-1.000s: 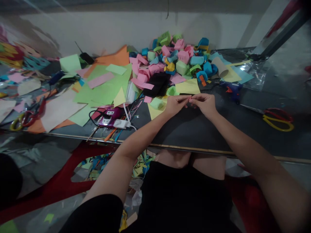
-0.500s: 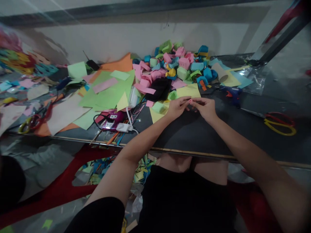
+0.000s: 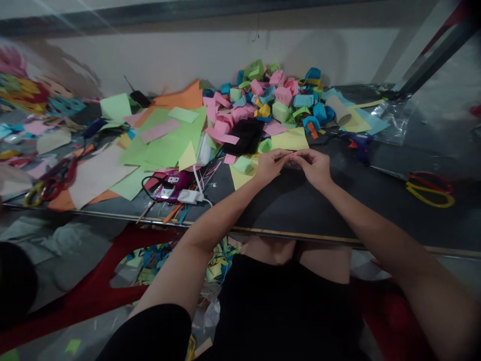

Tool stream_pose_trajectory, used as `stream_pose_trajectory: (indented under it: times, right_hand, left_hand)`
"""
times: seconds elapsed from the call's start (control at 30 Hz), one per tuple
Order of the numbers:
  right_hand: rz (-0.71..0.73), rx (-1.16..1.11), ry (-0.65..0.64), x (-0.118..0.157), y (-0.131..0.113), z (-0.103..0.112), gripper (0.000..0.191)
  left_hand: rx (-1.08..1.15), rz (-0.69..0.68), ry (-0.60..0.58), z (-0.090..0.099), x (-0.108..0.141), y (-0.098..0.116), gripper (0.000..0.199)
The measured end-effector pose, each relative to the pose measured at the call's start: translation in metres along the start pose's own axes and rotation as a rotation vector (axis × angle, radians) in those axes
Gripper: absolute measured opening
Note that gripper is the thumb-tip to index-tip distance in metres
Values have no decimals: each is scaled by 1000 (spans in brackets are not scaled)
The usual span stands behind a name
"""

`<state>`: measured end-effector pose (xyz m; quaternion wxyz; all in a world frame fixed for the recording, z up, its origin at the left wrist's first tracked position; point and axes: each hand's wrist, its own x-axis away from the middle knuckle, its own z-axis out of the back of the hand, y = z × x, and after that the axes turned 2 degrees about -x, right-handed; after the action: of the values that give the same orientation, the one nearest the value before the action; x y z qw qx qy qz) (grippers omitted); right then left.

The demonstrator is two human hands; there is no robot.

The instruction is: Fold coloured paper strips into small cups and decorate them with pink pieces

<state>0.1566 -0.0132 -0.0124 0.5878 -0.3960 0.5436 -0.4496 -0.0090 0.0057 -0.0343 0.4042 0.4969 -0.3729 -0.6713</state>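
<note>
My left hand (image 3: 271, 164) and my right hand (image 3: 313, 165) meet fingertip to fingertip above the dark table. Between their pinched fingers is a small pink piece (image 3: 293, 156), mostly hidden, too small to make out in detail. Right behind the hands lies a yellow paper sheet (image 3: 291, 139). A light green folded piece (image 3: 244, 164) rests just left of my left hand, on yellow paper. Farther back rises a heap of small folded paper pieces (image 3: 283, 95) in pink, blue, green and yellow.
Red-and-yellow scissors (image 3: 430, 189) lie at the right, with a blue glue gun (image 3: 358, 145) nearer the middle. At left are large green sheets (image 3: 150, 145), a purple power strip (image 3: 175, 183) with white plugs and more scissors (image 3: 56, 185). A metal post (image 3: 436, 57) stands back right.
Both hands stay together around the small pink piece, their fingers slightly shifted. The whole view has moved a little, so the table things appear slightly farther left.
</note>
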Motion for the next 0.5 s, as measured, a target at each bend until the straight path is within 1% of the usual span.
stream_pose_trajectory:
  times: [0.13, 0.3, 0.4, 0.5]
  right_hand:
    - [-29, -27, -25, 1, -4, -1, 39]
    - [-40, -40, -73, -1, -3, -1, 49]
    - [-41, -65, -76, -5, 0, 1, 53]
    - [-31, -82, -90, -8, 3, 3, 54]
  left_hand:
    - [-27, -54, 56, 1, 3, -1, 32]
    - [-110, -126, 66, 3, 6, 5, 35]
    - [-141, -134, 41, 4, 4, 5, 39]
    - [-102, -123, -10, 4, 1, 2, 39]
